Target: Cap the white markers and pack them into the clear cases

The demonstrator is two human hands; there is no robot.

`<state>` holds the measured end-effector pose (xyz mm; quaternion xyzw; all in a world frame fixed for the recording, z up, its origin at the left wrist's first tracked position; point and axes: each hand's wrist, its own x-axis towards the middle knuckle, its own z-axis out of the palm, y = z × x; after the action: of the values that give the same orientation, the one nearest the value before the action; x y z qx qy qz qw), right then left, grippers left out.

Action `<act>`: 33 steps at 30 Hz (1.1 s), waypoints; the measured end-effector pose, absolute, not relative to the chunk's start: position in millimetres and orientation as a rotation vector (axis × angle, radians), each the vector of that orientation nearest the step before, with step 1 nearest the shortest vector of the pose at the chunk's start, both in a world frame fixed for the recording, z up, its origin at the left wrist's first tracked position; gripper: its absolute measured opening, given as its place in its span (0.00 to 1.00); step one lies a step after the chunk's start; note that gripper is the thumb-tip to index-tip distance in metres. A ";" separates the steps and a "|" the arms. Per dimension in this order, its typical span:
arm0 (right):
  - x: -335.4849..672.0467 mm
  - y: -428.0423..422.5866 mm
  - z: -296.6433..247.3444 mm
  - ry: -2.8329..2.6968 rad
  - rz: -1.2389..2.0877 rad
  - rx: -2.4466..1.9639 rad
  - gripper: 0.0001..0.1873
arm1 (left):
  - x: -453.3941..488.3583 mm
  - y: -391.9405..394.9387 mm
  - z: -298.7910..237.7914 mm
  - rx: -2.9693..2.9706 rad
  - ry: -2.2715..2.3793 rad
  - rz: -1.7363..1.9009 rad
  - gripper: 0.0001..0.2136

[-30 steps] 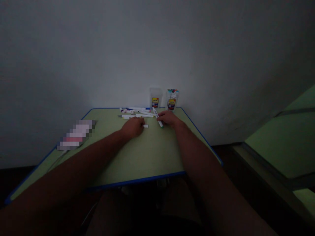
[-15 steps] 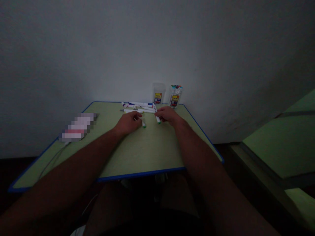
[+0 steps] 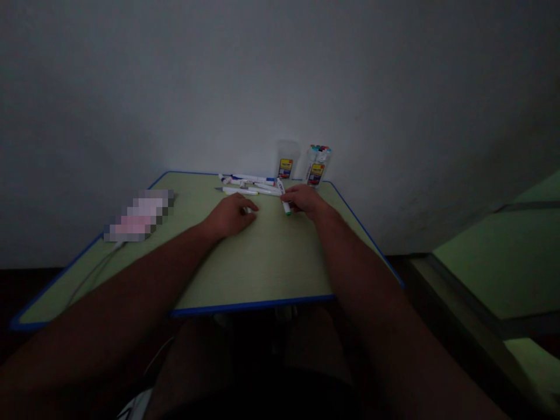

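Note:
My right hand [image 3: 306,201] grips a white marker with a green tip [image 3: 284,198], held at a slant just above the green table [image 3: 262,262]. My left hand [image 3: 230,214] rests on the table with its fingers curled over a small white piece [image 3: 247,210], perhaps a marker cap. Several more white markers [image 3: 249,184] lie in a loose pile behind both hands near the wall.
Two clear plastic marker boxes stand against the wall: an empty-looking one [image 3: 286,160] and one [image 3: 318,164] filled with markers. A blurred pinkish object [image 3: 137,216] lies at the table's left, with a thin cable [image 3: 91,274] beside it. Another green table [image 3: 503,262] is at right.
The view shifted slightly. My left hand has drawn its green-tipped piece under its fingers, so only a white bit shows. My right hand still holds the marker, moved little.

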<state>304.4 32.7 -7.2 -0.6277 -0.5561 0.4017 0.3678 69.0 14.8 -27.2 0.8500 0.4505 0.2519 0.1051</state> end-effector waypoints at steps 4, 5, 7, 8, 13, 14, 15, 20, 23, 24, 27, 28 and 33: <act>300.3 31.2 -6.7 -1.406 1.071 -1.579 0.02 | 62.3 16.4 -23.2 2.271 1.506 0.815 0.14; 299.3 30.9 -6.7 -1.402 1.086 -1.569 0.02 | 61.5 16.6 -22.3 2.217 1.523 0.811 0.14; 297.8 30.6 -6.8 -1.402 1.105 -1.556 0.02 | 61.0 16.4 -20.2 2.131 1.519 0.804 0.15; 297.3 30.6 -6.8 -1.402 1.109 -1.555 0.02 | 61.2 15.8 -19.0 2.091 1.508 0.804 0.15; 295.8 29.2 -5.4 -1.393 1.135 -1.550 0.04 | 62.8 11.9 -15.7 1.899 1.477 0.814 0.15; 295.2 28.3 -4.7 -1.384 1.147 -1.545 0.04 | 62.7 11.8 -16.2 1.882 1.474 0.819 0.16; 294.6 27.2 -4.0 -1.376 1.161 -1.539 0.04 | 62.4 12.3 -17.1 1.872 1.469 0.825 0.16; 289.9 20.9 -0.2 -1.335 1.257 -1.462 0.08 | 59.9 17.6 -23.3 1.862 1.426 0.875 0.17; 287.5 19.3 1.3 -1.258 1.279 -1.454 0.09 | 59.1 18.9 -24.2 1.857 1.426 0.887 0.17; 287.0 19.2 1.6 -1.237 1.279 -1.457 0.09 | 58.9 19.0 -24.2 1.854 1.423 0.886 0.17; 286.6 18.7 2.7 -1.230 1.295 -1.432 0.08 | 58.7 19.0 -24.0 1.840 1.398 0.889 0.17; 286.7 18.2 3.1 -1.236 1.305 -1.416 0.09 | 58.7 19.2 -24.2 1.836 1.391 0.894 0.17; 288.4 15.6 4.3 -1.236 1.320 -1.372 0.22 | 59.5 19.3 -24.0 1.801 1.390 0.914 0.17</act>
<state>288.4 15.6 4.3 -0.5479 -0.4935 0.5272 0.4222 59.5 19.3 -24.0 0.6912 0.5335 0.3509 0.3383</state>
